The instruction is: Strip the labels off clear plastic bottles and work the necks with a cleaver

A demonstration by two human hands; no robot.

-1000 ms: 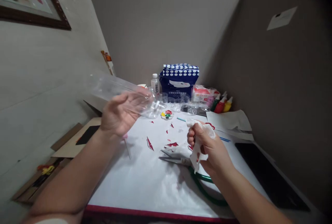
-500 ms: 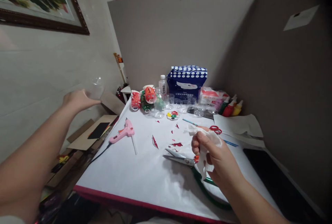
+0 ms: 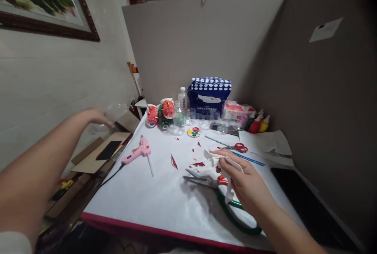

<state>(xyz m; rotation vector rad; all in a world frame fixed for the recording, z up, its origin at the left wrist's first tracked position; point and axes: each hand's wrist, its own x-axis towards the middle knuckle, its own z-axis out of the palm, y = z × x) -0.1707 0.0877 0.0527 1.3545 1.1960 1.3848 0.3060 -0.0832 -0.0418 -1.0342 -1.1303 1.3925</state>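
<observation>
My left hand (image 3: 96,117) reaches out past the table's left edge, blurred by motion, with a clear plastic bottle (image 3: 118,109) at its fingers. My right hand (image 3: 240,181) hovers low over the white table (image 3: 153,203) and is closed on a crumpled white tissue (image 3: 216,159) stained red. Just under it lie large scissors (image 3: 203,181) with green handles (image 3: 235,216). Red paper scraps (image 3: 174,161) are scattered in front of the tissue.
A pink glue gun (image 3: 137,152) lies left of centre, with small red scissors (image 3: 239,147) and papers (image 3: 268,142) at the right. Painted bottle figures (image 3: 163,114), clear cups (image 3: 206,120), a paint palette (image 3: 194,131), a blue dotted pack (image 3: 209,93) and paint bottles (image 3: 256,123) line the back. Cardboard (image 3: 100,152) lies on the floor.
My left hand carried the clear bottle from above the table out to the left and slightly lower. My right hand sank toward the table with the tissue.
</observation>
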